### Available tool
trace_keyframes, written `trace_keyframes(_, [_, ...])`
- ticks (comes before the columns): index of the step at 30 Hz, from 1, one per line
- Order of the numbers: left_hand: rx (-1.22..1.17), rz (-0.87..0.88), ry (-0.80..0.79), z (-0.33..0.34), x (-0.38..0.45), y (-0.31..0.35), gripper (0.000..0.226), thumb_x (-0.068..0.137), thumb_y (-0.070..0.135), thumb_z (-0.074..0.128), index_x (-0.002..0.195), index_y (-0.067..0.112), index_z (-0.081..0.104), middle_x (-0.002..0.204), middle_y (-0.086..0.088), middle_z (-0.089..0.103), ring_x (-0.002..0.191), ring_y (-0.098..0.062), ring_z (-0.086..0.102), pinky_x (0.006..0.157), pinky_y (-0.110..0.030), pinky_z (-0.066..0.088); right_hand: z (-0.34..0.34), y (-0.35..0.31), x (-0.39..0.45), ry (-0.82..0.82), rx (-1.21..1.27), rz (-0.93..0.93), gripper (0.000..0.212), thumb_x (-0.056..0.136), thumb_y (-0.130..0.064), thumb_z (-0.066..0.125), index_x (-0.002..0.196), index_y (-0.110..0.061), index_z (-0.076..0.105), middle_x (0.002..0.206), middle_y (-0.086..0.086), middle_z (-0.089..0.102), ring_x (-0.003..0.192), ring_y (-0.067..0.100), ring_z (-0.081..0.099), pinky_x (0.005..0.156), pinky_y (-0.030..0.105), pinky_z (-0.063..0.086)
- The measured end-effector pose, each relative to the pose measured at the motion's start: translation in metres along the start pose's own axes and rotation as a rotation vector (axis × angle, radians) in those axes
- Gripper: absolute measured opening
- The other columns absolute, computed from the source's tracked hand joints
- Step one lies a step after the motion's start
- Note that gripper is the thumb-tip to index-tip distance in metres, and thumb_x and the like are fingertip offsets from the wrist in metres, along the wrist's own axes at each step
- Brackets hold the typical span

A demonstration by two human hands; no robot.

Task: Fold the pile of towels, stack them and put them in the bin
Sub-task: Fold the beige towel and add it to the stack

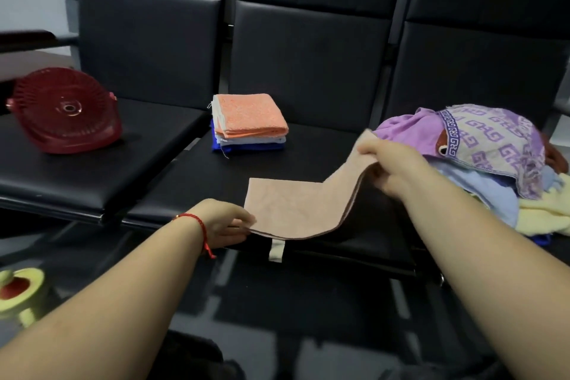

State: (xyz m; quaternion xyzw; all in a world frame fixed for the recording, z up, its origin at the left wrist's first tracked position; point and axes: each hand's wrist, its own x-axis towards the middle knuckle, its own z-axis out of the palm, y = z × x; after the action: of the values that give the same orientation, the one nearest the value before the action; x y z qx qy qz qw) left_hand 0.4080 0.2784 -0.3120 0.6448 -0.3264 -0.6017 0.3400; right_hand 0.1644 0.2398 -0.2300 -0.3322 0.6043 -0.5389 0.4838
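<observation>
On the middle seat of the black bench, near its front edge, a thin beige towel with a dark trim lies half flat and half lifted, its right end rising in a curve. The left hand, a red string at its wrist, pinches the near left corner low, while the right hand grips the raised end just beside the unfolded pile; a folded stack sits behind, a red bin on the left seat.

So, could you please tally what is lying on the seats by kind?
Folded towel stack: 1
Unfolded towel pile: 1
Beige towel being folded: 1
Red bin: 1
Total: 4
</observation>
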Motion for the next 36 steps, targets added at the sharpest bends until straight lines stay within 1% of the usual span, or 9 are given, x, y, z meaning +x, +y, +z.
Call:
trace_keyframes(6, [-0.079, 0.015, 0.003, -0.007, 0.001, -0.003, 0.012, 0.089, -0.006, 0.054, 0.081, 0.002, 0.056, 0.071, -0.011, 0.055, 0.063, -0.019, 0.055, 0.044, -0.024, 0.053, 0.095, 0.043, -0.037, -0.217, -0.537, -0.188, 0.005, 0.081, -0.014, 0.066, 0.083, -0.018, 0.063, 0.072, 0.002, 0.059, 0.069, 0.019, 0.059, 0.059, 0.019, 0.047])
trace_keyframes(10, [-0.052, 0.036, 0.010, -0.008, 0.002, -0.003, 0.012, 0.089, -0.004, 0.055, 0.079, 0.001, 0.057, 0.069, -0.010, 0.054, 0.061, -0.018, 0.056, 0.051, -0.026, 0.055, 0.116, 0.092, -0.043, -0.447, -0.707, -0.039, 0.036, 0.084, -0.034, 0.068, 0.117, -0.020, 0.061, 0.102, 0.005, 0.067, 0.094, 0.020, 0.063, 0.079, 0.024, 0.047])
trace_keyframes(12, [-0.071, 0.029, -0.009, -0.008, 0.002, -0.002, 0.019, 0.093, 0.003, 0.050, 0.076, 0.002, 0.056, 0.059, -0.009, 0.058, 0.060, -0.020, 0.057, 0.055, -0.028, 0.053, 0.112, 0.089, -0.044, -0.485, -0.646, -0.035, 0.022, 0.085, -0.041, 0.065, 0.093, -0.020, 0.062, 0.084, 0.003, 0.065, 0.076, 0.017, 0.061, 0.068, 0.026, 0.045])
trace_keyframes(16, [-0.087, 0.021, -0.028, -0.010, 0.003, -0.002, 0.026, 0.095, 0.027, 0.054, 0.079, 0.006, 0.057, 0.063, -0.008, 0.059, 0.065, -0.022, 0.059, 0.063, -0.031, 0.050, 0.084, 0.068, -0.029, -0.263, -0.776, -0.211, 0.017, 0.087, -0.033, 0.061, 0.092, -0.018, 0.066, 0.087, 0.000, 0.066, 0.081, 0.017, 0.063, 0.067, 0.031, 0.048])
trace_keyframes(21, [0.083, 0.142, 0.064, -0.004, 0.005, 0.000, 0.011, 0.088, 0.000, 0.057, 0.078, 0.005, 0.054, 0.071, -0.011, 0.057, 0.061, -0.022, 0.058, 0.066, -0.035, 0.053, 0.043, 0.064, -0.018, -0.087, -1.348, -0.071, 0.039, 0.081, -0.037, 0.063, 0.106, -0.008, 0.052, 0.088, 0.005, 0.058, 0.076, 0.023, 0.058, 0.063, 0.028, 0.042])
trace_keyframes(24, [0.086, 0.182, 0.083, -0.004, 0.002, 0.000, 0.018, 0.085, -0.003, 0.055, 0.094, 0.011, 0.051, 0.093, -0.013, 0.056, 0.072, -0.023, 0.060, 0.060, -0.035, 0.056, 0.037, 0.074, -0.018, -0.167, -1.134, 0.056, 0.031, 0.082, -0.036, 0.065, 0.086, -0.007, 0.056, 0.071, 0.006, 0.058, 0.058, 0.019, 0.055, 0.051, 0.024, 0.041])
trace_keyframes(28, [0.180, 0.231, -0.066, 0.001, -0.012, 0.001, 0.040, 0.084, -0.007, 0.042, 0.111, 0.021, 0.049, 0.092, -0.008, 0.049, 0.067, -0.015, 0.053, 0.057, -0.029, 0.051, 0.031, 0.078, -0.013, -0.205, -0.621, 0.053, 0.027, 0.079, -0.015, 0.067, 0.103, -0.005, 0.060, 0.091, 0.008, 0.065, 0.079, 0.020, 0.063, 0.070, 0.031, 0.054])
trace_keyframes(31, [0.283, 0.306, -0.126, 0.008, -0.014, 0.003, 0.059, 0.086, -0.009, 0.038, 0.130, 0.029, 0.047, 0.106, 0.004, 0.053, 0.062, -0.007, 0.056, 0.051, -0.020, 0.046, 0.028, 0.078, -0.014, -0.249, -0.681, -0.131, 0.041, 0.079, -0.007, 0.060, 0.115, -0.022, 0.049, 0.101, 0.000, 0.055, 0.077, 0.012, 0.056, 0.063, 0.024, 0.045])
trace_keyframes(36, [0.398, 0.365, -0.102, 0.004, 0.005, 0.017, 0.065, 0.088, 0.001, 0.046, 0.147, 0.024, 0.034, 0.150, 0.002, 0.034, 0.120, -0.011, 0.051, 0.081, -0.014, 0.042, 0.033, 0.078, 0.001, -0.401, -0.727, -0.247, 0.053, 0.082, -0.002, 0.047, 0.119, -0.037, 0.059, 0.123, -0.008, 0.054, 0.086, 0.005, 0.060, 0.062, 0.015, 0.043])
